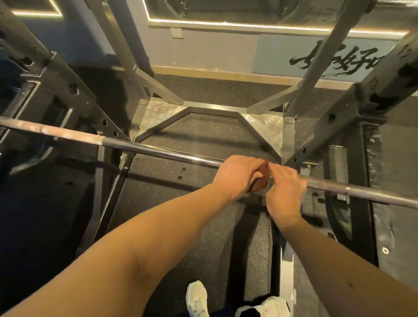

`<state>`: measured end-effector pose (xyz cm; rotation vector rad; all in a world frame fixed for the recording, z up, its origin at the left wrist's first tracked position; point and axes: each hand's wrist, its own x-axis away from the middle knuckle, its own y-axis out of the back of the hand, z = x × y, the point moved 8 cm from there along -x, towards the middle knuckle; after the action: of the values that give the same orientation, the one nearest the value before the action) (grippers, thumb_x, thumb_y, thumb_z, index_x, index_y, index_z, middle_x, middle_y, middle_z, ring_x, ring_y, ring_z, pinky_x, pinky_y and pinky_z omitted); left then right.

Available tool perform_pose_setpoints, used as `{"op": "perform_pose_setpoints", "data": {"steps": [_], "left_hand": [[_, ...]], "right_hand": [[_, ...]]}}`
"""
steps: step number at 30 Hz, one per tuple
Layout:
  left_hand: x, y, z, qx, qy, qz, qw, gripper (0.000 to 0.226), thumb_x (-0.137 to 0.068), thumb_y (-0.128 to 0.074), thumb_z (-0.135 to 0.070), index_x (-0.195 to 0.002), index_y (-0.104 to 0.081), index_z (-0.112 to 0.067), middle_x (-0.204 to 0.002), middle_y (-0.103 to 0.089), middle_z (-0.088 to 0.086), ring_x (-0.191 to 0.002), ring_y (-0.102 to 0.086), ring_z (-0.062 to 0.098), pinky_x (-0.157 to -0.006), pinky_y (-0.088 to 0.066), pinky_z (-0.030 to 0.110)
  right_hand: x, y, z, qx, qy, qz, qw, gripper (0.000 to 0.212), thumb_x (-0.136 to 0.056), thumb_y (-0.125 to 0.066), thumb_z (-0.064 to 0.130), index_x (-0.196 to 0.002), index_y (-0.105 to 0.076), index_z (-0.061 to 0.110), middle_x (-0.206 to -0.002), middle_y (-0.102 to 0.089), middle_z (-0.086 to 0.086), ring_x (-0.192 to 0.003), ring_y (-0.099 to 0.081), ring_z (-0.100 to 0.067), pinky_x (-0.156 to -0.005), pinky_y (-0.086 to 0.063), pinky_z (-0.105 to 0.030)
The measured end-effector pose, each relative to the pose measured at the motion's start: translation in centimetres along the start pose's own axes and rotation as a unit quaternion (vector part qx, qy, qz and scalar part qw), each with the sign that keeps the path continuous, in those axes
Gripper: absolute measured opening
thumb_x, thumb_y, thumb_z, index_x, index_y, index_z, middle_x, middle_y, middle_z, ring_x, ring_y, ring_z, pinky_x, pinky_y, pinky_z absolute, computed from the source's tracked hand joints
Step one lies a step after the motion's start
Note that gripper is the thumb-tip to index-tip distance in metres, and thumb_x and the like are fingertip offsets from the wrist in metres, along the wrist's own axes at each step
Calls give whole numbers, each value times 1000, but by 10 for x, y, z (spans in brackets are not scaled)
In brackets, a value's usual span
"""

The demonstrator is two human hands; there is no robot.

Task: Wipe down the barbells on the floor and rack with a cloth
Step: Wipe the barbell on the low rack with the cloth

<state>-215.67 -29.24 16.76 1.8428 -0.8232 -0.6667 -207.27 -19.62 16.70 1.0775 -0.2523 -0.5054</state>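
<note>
The soft reddish-brown cloth [261, 181] is being gripped round the bar by the left hand [238, 176], whose fingers are curling over it. The right hand [285, 191] is being clamped on the long silver steel barbell [161, 152] just to the right. The two hands are being held close together, with the cloth between them. Whether the right fingers are also catching the cloth's edge cannot be told.

The barbell is being carried above the floor, running from far left to near right. The hands are being placed on it right of the middle.

The bar is being judged heavy, stiff and slick on its polished stretch, and likely to roll on its supports. It is best steadied with one hand on bare shaft. The cloth, light and limp, is best wrapped fully round the shaft so that it is not bunching.

Black steel rack uprights are standing at the left [63, 82] and the right [383, 93]. The right one is crossing just beyond the hands and is being judged an obstacle to a wipe running rightward.

A grey base frame with checker plates [155, 113] is lying on the speckled black rubber floor [200, 229]. White shoes [198, 300] are showing nearest. Black brush lettering [325, 58] is showing on the far wall.
</note>
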Motion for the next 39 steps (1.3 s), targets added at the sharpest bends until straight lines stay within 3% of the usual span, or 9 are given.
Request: {"op": "perform_pose_setpoints", "data": {"steps": [6, 9, 15, 18, 21, 26, 30, 34, 39], "left_hand": [[6, -3, 9, -48, 22, 11, 999, 35, -104, -49, -45, -131, -59, -25, -115, -70, 0, -103, -65, 22, -95, -51, 40], [16, 7, 15, -41, 38, 2, 998, 34, -103, -49, -44, -129, -60, -24, -113, -71, 0, -101, -65, 23, -93, -51, 41], [35, 12, 5, -75, 57, -7, 996, 28, -102, -52, -44, -120, -63, -25, -110, -71, -2, -99, -65, 20, -91, -51, 38], [33, -2, -14, -65, 38, 15, 997, 28, -102, -53, -43, -123, -62, -25, -115, -70, -3, -104, -65, 20, -97, -49, 39], [33, -15, -27, -63, 20, 37, 997, 32, -99, -59, -40, -127, -60, -25, -119, -70, -3, -107, -65, 21, -101, -49, 41], [57, -9, -15, -79, 16, 53, 995, 45, -102, -57, -41, -143, -50, -23, -132, -65, -1, -119, -60, 21, -108, -44, 40], [99, 34, 44, -57, 41, 19, 997, 41, -104, -53, -39, -141, -55, -21, -130, -65, 0, -115, -59, 22, -104, -45, 39], [155, 84, 143, -67, 93, -20, 993, 35, -104, -51, -40, -133, -60, -22, -121, -65, -1, -111, -58, 21, -101, -47, 41], [212, 135, 253, -86, 255, -88, 959, 30, -107, -43, -31, -120, -66, -17, -116, -65, 6, -117, -53, 32, -110, -39, 52]], "right_hand": [[4, 1, 0, 8, -4, 20, 1000, 48, -94, -63, -1, -134, -63, 26, -130, -64, 6, -127, -48, -18, -109, -32, -39], [4, 6, 4, 40, -9, 49, 998, 54, -89, -68, -1, -138, -62, 20, -132, -63, -1, -127, -50, -22, -109, -41, -41], [3, 17, 10, 85, -24, 100, 991, 48, -89, -71, 3, -133, -61, 18, -128, -58, -5, -125, -47, -26, -101, -49, -41], [10, 13, 13, 109, -15, 102, 989, 34, -88, -76, 14, -119, -63, 22, -120, -56, -2, -117, -46, -23, -93, -53, -41], [22, 9, 14, 108, -20, 80, 991, 32, -88, -77, 23, -115, -61, 24, -117, -55, 1, -112, -47, -20, -97, -49, -38], [39, 2, 14, 85, -59, 88, 991, 37, -87, -75, 14, -119, -61, 25, -119, -58, 3, -119, -46, -23, -102, -46, -40], [46, 2, 11, 102, -58, 86, 989, 46, -90, -68, 3, -133, -61, 18, -131, -57, -1, -129, -40, -24, -109, -40, -39], [42, 4, 13, 115, -44, 118, 985, 47, -92, -70, 6, -136, -60, 18, -135, -56, -2, -130, -39, -23, -109, -40, -38], [50, 3, 40, 107, -3, 93, 990, 56, -93, -68, 14, -146, -52, 17, -141, -52, -2, -134, -38, -23, -113, -40, -38]]}}
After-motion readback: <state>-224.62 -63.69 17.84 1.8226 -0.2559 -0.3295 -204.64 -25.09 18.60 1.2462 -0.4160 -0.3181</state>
